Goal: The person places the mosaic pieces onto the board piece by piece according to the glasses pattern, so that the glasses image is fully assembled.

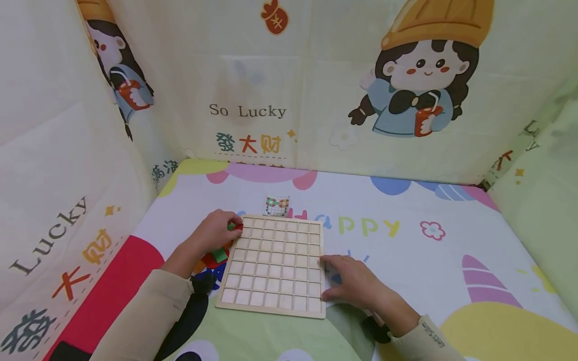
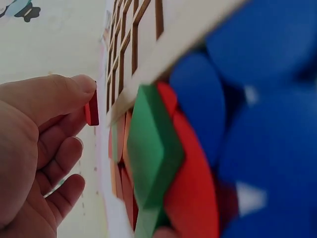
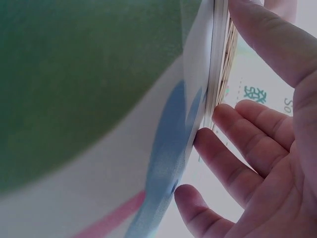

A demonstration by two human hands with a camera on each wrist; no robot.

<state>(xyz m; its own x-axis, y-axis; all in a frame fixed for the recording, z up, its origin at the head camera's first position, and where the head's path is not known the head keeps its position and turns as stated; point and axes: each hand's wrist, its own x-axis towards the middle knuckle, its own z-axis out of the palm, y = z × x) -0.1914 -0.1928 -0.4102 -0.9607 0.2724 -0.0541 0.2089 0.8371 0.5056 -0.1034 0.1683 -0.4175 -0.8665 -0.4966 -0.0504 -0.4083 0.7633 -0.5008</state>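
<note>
The left hand point(image 1: 217, 231) pinches a red block point(image 2: 92, 114) by the wooden grid board point(image 1: 274, 271) at 10 o'clock, the right hand point(image 1: 354, 281) touches 3 o'clock, fingers spread, and one hard push could skid the board into loose blocks point(image 1: 219, 255) at 9!

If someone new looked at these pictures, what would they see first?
Probably the wooden grid on the table, with the right hand at its right edge. Next, the bright pieces along its left edge, where the left hand pinches a red piece. Then the cartoon girl high on the back cloth.
</note>
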